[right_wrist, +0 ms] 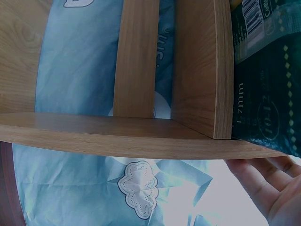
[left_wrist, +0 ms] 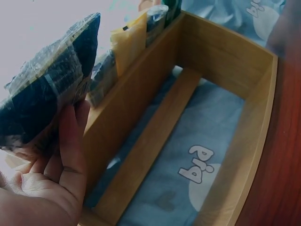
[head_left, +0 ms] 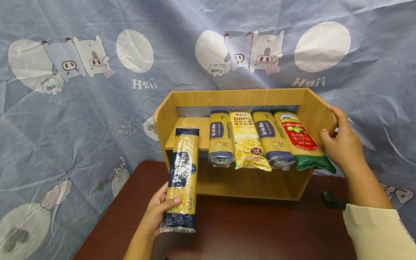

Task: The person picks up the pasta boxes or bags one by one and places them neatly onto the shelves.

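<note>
I see left hand [head_left: 157, 213] fingers clamped round spaghetti pack [head_left: 182, 177], long axis pointing up-frame at shelf [head_left: 188, 135] gap left of centre; right hand [head_left: 341, 142] fingers curled on shelf's side

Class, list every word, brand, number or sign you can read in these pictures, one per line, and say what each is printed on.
"SPAGHETTI": pasta packet in the left hand.
"la sicilia": blue-labelled packet on the wooden shelf.
"100%" and "13%": yellow packet.
"Olivoila": green packet.
"1.7mm": green packet, right wrist view.
"Hgii": backdrop cloth.
Chinese lines and barcode digits: too small to read.
</note>
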{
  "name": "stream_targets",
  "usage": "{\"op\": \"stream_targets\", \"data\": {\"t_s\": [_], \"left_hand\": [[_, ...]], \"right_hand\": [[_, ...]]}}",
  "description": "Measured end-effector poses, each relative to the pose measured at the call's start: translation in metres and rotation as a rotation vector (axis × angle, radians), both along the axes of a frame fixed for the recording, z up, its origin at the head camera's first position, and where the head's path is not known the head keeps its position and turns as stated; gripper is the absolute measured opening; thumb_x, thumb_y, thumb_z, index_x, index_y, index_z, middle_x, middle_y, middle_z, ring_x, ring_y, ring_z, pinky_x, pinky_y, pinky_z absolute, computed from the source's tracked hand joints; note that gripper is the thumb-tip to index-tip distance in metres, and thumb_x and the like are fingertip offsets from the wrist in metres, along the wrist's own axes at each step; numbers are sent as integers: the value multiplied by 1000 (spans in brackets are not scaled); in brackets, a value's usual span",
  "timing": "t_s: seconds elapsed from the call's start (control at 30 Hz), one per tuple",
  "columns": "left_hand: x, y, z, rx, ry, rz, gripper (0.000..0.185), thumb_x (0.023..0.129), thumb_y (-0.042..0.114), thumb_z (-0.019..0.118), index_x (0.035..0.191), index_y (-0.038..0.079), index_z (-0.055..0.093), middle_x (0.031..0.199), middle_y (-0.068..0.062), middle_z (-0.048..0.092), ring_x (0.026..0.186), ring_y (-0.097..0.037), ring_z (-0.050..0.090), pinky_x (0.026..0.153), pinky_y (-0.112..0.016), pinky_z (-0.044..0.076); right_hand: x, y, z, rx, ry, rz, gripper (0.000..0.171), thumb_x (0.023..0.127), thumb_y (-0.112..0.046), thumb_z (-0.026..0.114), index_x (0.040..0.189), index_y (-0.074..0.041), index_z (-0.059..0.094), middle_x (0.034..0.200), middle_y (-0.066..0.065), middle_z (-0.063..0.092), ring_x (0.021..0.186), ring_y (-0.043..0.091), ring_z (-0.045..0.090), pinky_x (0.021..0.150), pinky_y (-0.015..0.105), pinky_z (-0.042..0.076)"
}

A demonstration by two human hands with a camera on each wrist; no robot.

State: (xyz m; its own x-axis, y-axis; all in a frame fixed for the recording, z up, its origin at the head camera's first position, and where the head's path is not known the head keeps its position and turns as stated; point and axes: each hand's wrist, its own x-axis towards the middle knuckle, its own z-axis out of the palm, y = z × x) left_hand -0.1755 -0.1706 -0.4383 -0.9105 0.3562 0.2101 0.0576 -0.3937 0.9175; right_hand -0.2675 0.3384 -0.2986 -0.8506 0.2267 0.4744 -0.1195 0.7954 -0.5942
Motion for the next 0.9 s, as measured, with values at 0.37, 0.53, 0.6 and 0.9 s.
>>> {"op": "stream_targets", "data": {"t_s": [0.37,0.53,0.6,0.9], "left_hand": [[-1,3,12,55,31,-28,54,101,2,43,153,3,27,112,-4,71,94,-18,74,80,-33,61],[-5,6,18,55,44,-25,49,102,5,43,150,3,32,111,-4,71,94,-17,73,80,-33,61],[-6,7,20,48,39,-15,47,102,6,43,148,3,34,110,-4,71,93,-17,74,79,-33,61],[-13,13,26,26,-6,43,47,103,9,44,149,3,34,105,-2,71,89,-15,73,76,-31,61]], "right_hand": [[2,-1,1,0,-3,1,71,100,-24,47,160,-39,14,135,43,50,118,61,55,84,65,44],[1,0,1,-1,-6,-4,71,100,-24,47,160,-39,13,136,43,50,118,61,55,85,66,43],[0,0,0,0,-7,-6,71,100,-24,47,160,-38,13,136,42,50,118,61,55,85,66,43],[1,-1,0,-2,-8,-2,72,100,-25,47,160,-40,12,137,41,50,119,61,55,84,64,44]]}}
